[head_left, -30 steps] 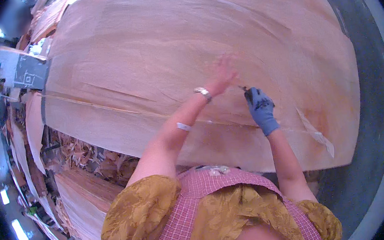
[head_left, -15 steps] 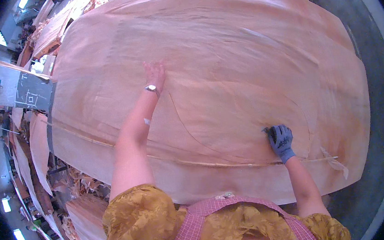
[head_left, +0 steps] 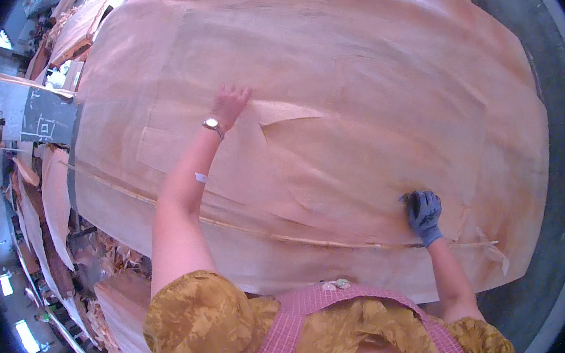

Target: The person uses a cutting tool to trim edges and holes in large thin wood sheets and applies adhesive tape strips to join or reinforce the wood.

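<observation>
Large thin sheets of reddish-tan wood veneer (head_left: 363,162) lie in a broad stack before me. My left hand (head_left: 231,105), bare and with a watch at the wrist, rests on the top sheet with its fingers stretched out. Just right of it, the veneer is lifted into a pointed fold (head_left: 290,116). On the near right part of the stack is my right hand (head_left: 426,216), in a grey-blue glove with dark patches. Its fingers are curled in, and whatever they hold is hidden. A long thin wooden strip (head_left: 274,235) lies across the near side of the sheets.
A dark board with white chalk marks (head_left: 49,121) stands at the stack's left edge. More veneer pieces and scraps (head_left: 130,320) are piled at the left. Grey floor (head_left: 554,171) runs along the right side. A torn translucent strip (head_left: 497,251) hangs near the front right corner.
The long curved wrinkle in the top sheet has become a raised, pointed fold beside my left hand. The left hand's fingers now point more to the right. My right hand has shifted slightly right and nearer.
</observation>
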